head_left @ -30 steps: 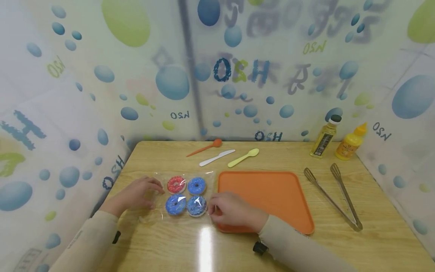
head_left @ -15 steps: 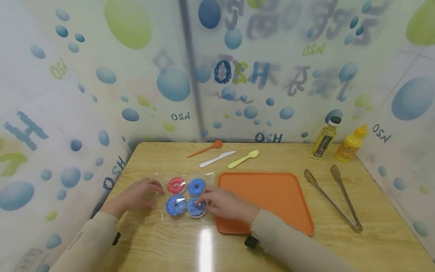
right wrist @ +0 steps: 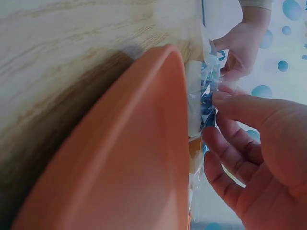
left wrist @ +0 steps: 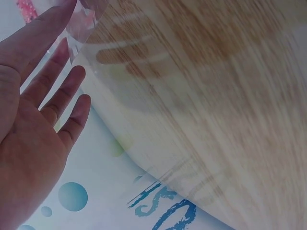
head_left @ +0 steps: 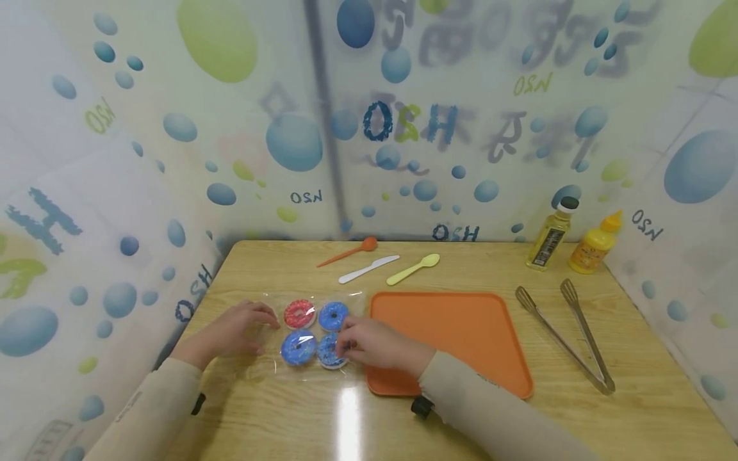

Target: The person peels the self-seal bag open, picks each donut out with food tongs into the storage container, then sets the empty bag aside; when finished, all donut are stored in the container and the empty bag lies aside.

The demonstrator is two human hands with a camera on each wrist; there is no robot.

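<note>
A clear plastic packet (head_left: 262, 368) lies flat on the table with toy donuts inside: a red donut (head_left: 299, 314), a plain blue donut (head_left: 334, 316), another blue donut (head_left: 298, 347) and a speckled blue donut (head_left: 331, 352). My left hand (head_left: 239, 326) rests at the packet's left edge; in the left wrist view its fingers (left wrist: 64, 96) are spread and nearly straight beside the film. My right hand (head_left: 375, 344) is over the speckled donut and hides its right side. Thumb and index finger of this hand (right wrist: 259, 139) come together at the film there, pinching it.
Right of the packet lies an orange tray (head_left: 455, 326), partly under my right forearm. Metal tongs (head_left: 576, 339) lie farther right. Behind are an orange pick-like utensil (head_left: 352, 250), a white knife (head_left: 369, 268) and a yellow spoon (head_left: 412, 269). An oil bottle (head_left: 550, 237) and a yellow squeeze bottle (head_left: 594, 246) stand back right.
My right hand has moved left from the packet's right edge onto the speckled blue donut, and its fingers have drawn in. My left hand has stayed at the left edge.
</note>
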